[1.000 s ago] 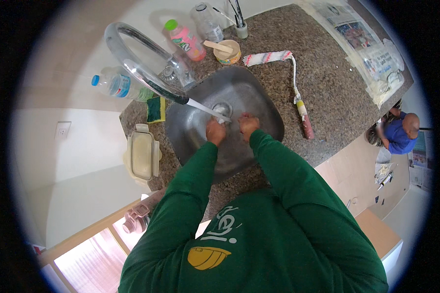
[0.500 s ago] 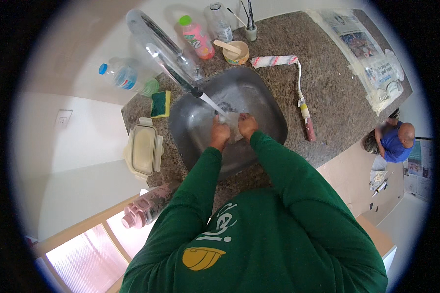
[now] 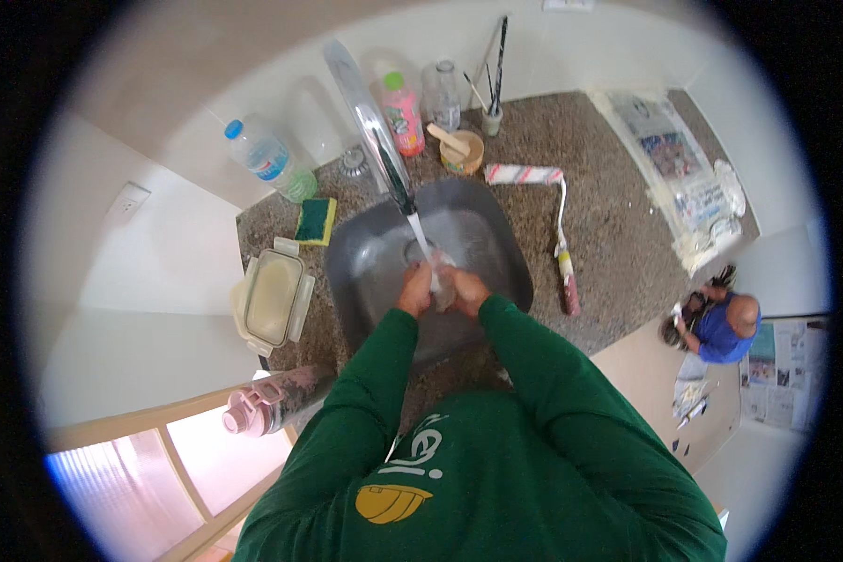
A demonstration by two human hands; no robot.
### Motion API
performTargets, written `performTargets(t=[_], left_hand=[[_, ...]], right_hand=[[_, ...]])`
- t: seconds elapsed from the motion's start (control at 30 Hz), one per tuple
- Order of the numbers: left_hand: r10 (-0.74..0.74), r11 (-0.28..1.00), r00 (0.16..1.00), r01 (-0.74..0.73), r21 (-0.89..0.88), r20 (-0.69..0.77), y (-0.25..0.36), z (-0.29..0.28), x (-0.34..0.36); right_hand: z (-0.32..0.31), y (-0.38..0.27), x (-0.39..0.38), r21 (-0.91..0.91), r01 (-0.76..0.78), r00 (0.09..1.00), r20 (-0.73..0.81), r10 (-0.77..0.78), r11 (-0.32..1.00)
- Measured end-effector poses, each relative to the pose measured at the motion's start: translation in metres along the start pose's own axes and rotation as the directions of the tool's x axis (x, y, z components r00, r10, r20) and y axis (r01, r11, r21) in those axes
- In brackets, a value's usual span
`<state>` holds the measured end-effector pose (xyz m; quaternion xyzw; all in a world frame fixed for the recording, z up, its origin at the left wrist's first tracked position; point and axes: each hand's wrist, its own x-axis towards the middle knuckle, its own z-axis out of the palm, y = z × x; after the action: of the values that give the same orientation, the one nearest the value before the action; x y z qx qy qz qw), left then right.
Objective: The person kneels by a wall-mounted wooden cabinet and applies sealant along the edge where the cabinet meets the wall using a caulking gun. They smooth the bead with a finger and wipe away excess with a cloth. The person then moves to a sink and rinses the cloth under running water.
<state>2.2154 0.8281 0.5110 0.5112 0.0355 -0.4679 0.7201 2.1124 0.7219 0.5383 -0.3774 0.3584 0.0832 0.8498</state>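
Note:
Under the running stream of the tall chrome faucet [image 3: 375, 122], my two hands are close together over the dark grey sink [image 3: 356, 281]. My left hand [image 3: 416, 290] has its fingers curled at one side of a pale, partly see-through, limp thing [image 3: 445, 298]. At the thing's other side my right hand [image 3: 467, 288] is closed too. Falling water and the fingers hide much of it, so its kind cannot be made out. Both green sleeves reach in from the lower edge.
Left of the sink are a sponge [image 3: 316, 221], a lidded food container [image 3: 275, 298] and a pink-capped bottle [image 3: 270, 403]. Behind it stand bottles, a small tub [image 3: 462, 155] and brushes [image 3: 496, 94]. A paint roller [image 3: 564, 225] lies right; a person [image 3: 729, 328] sits beyond.
My hands have drawn closer together in the sink, and the pale thing is more bunched between them. The whole view has tilted, showing more wall behind the counter.

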Motion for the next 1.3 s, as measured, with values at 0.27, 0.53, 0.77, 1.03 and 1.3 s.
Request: performTargets(t=[0.27,0.53,0.77,1.03,1.3], left_hand=[[0.052,0.987,0.994,-0.036,0.158,-0.095,0.018,0.008,-0.013],[0.103,0.968,0.993,-0.114,-0.225,-0.060,-0.004,0.011,-0.018],[0.271,0.844,0.945,-0.143,0.517,-0.181,-0.037,-0.018,0.021],[-0.145,0.967,0.865,0.022,-0.252,-0.480,-0.047,0.001,0.039],[0.280,0.797,0.913,-0.047,0.602,-0.298,-0.032,-0.025,0.024]], right_hand=[[-0.038,-0.036,0.017,-0.272,-0.207,0.928,0.249,0.276,0.940],[-0.009,-0.037,0.007,-0.284,-0.328,0.858,0.310,0.410,0.901],[0.006,-0.046,0.023,-0.893,0.158,0.815,0.359,0.454,0.421],[0.006,-0.040,-0.014,-0.930,0.137,0.977,0.070,0.201,-0.341],[0.001,-0.039,0.008,-0.639,0.109,0.994,0.047,-0.103,0.761]])
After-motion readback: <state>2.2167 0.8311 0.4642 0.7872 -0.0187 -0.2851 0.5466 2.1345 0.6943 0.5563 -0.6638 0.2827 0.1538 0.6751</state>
